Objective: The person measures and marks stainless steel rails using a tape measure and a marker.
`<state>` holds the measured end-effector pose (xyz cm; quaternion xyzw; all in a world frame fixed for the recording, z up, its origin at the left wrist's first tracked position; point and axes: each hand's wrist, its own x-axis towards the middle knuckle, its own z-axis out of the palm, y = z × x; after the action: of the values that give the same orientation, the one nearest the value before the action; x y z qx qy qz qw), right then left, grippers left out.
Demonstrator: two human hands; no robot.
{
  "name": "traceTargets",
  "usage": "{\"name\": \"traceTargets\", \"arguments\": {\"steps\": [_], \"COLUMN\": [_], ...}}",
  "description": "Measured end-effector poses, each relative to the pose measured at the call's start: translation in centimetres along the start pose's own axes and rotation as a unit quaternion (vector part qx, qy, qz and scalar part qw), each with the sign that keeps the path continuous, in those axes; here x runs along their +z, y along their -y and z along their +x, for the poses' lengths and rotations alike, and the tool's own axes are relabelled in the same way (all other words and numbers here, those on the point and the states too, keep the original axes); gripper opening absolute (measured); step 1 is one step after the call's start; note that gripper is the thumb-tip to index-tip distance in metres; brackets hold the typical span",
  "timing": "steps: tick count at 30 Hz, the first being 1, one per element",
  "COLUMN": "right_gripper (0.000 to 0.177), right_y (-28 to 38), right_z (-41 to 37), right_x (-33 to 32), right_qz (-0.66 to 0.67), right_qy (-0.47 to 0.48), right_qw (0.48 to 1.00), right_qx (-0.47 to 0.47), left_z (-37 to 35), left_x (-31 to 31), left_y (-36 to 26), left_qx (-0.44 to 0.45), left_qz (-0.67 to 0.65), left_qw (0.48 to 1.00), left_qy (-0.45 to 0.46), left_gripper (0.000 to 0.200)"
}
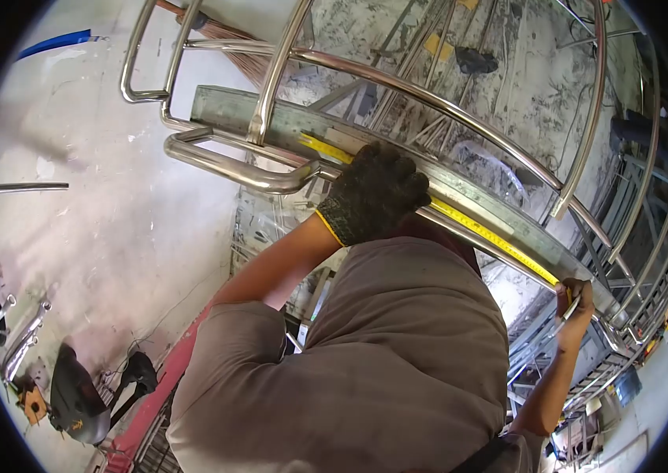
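A yellow tape measure blade [499,242] stretches along a polished steel tube and a flat grey metal bar [460,185]. My left hand [381,189], in a black work glove with a yellow cuff, is closed over the tape; the tape's end sticks out beyond the fingers. At the other end of the drawn-out tape, my right hand [576,303] is closed around it beside the bar. A thin, light, pen-like stick [571,308] also shows in those fingers. Curved tubes of a shiny railing frame [428,96] run just past both hands.
A broom [231,51] and scrap metal rods lie on the stained floor behind the frame. At the lower left are a black welding mask [78,394] and several wrenches [22,343] by the pale wall. Stacked metal frames [586,378] stand at the right.
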<state>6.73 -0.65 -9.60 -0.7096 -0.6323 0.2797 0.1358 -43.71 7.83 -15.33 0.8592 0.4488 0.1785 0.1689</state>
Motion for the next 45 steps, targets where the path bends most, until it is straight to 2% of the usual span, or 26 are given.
{"name": "traceTargets", "arguments": {"steps": [6, 7, 10, 11, 12, 13, 14, 16, 18, 20, 23, 26, 29, 32, 34, 38, 39, 42, 43, 45], "right_gripper": [0.028, 0.028, 0.026, 0.024, 0.024, 0.025, 0.026, 0.028, 0.025, 0.026, 0.029, 0.037, 0.037, 0.032, 0.03, 0.026, 0.025, 0.028, 0.033, 0.036], "right_y": [1.1, 0.5, 0.3, -1.3, -4.2, -6.0, -7.7, -5.1, -8.6, -8.7, -8.0, -8.2, -1.7, 2.3, 5.5, 7.4, 7.8, 9.0, 7.6, 7.1], "right_z": [0.8, 1.0, 1.4, 1.6, 1.7, 1.9, 2.0, 1.9, 1.9, 1.8, 1.6, 1.7, 1.8, 3.1, 3.6, 3.5, 3.2, 2.4, 2.5, 1.8], "right_x": [1.3, 1.4, 0.7, 0.4, 0.5, 0.1, -0.7, -1.6, -1.9, -2.1, -1.7, -1.6, -0.3, 1.0, 1.8, 2.5, 2.5, 2.8, 2.9, 3.8], "right_qz": [0.056, 0.049, -0.02, 0.03, 0.062, 0.093, 0.043, -0.087, -0.005, -0.096, -0.216, -0.202, -0.334, -0.275, -0.207, -0.186, -0.192, -0.156, -0.121, -0.125], "right_qy": [0.043, 0.03, 0.028, 0.033, 0.012, 0.011, 0.018, 0.039, 0.028, 0.004, -0.038, -0.028, -0.052, 0.002, 0.081, 0.097, 0.093, 0.106, 0.121, 0.085], "right_qw": [0.996, 0.998, 0.999, 0.998, 0.998, 0.995, 0.997, 0.994, 0.999, 0.995, 0.975, 0.979, 0.938, 0.956, 0.974, 0.977, 0.975, 0.975, 0.981, 0.981], "right_qx": [0.047, -0.002, 0.021, 0.053, 0.024, 0.039, 0.055, 0.058, 0.035, 0.023, 0.024, 0.014, -0.072, -0.101, -0.044, -0.028, -0.057, -0.115, -0.095, -0.125], "left_z": [-0.2, -0.2, -0.3, -0.3, -0.5, -0.8, -1.0, -1.2, -1.6, -1.5, -1.7, -1.3, -1.0, -1.2, -1.2, -1.1, -1.4, -1.3, -1.1, -0.6], "left_x": [0.7, 0.7, 0.8, 1.1, 1.2, 1.0, 1.1, 1.5, 1.6, 1.8, 2.8, 4.4, 4.9, 3.6, 4.5, 3.8, 2.7, 3.6, 3.9, 4.2], "left_y": [-0.1, -0.2, 0.0, 0.2, 0.4, 0.2, 0.1, -0.1, -0.2, -0.2, 0.2, 0.6, 0.6, 0.2, 0.3, 0.2, 0.1, 0.1, 0.1, -0.6], "left_qx": [-0.019, -0.015, -0.013, -0.013, -0.015, -0.006, -0.008, -0.014, -0.009, -0.026, -0.005, 0.014, -0.004, -0.029, -0.02, -0.02, -0.022, -0.025, -0.023, 0.014], "left_qz": [-0.07, -0.064, -0.057, -0.069, -0.082, -0.073, -0.055, -0.023, 0.006, 0.013, 0.017, 0.015, 0.013, -0.019, -0.057, 0.013, 0.011, -0.01, -0.019, 0.005], "left_qw": [0.997, 0.998, 0.998, 0.997, 0.996, 0.995, 0.996, 0.998, 0.997, 0.997, 0.992, 0.987, 0.99, 0.992, 0.987, 0.996, 0.997, 0.994, 0.992, 0.993], "left_qy": [-0.03, -0.017, -0.001, -0.008, -0.016, -0.07, -0.065, -0.053, -0.081, -0.073, -0.125, -0.159, -0.14, -0.12, -0.15, -0.089, -0.072, -0.106, -0.12, -0.119], "left_gripper": [0.018, 0.018, 0.018, 0.018, 0.018, 0.019, 0.018, 0.017, 0.013, 0.012, 0.01, 0.011, 0.013, 0.014, 0.012, 0.012, 0.015, 0.017, 0.019, 0.019]}}
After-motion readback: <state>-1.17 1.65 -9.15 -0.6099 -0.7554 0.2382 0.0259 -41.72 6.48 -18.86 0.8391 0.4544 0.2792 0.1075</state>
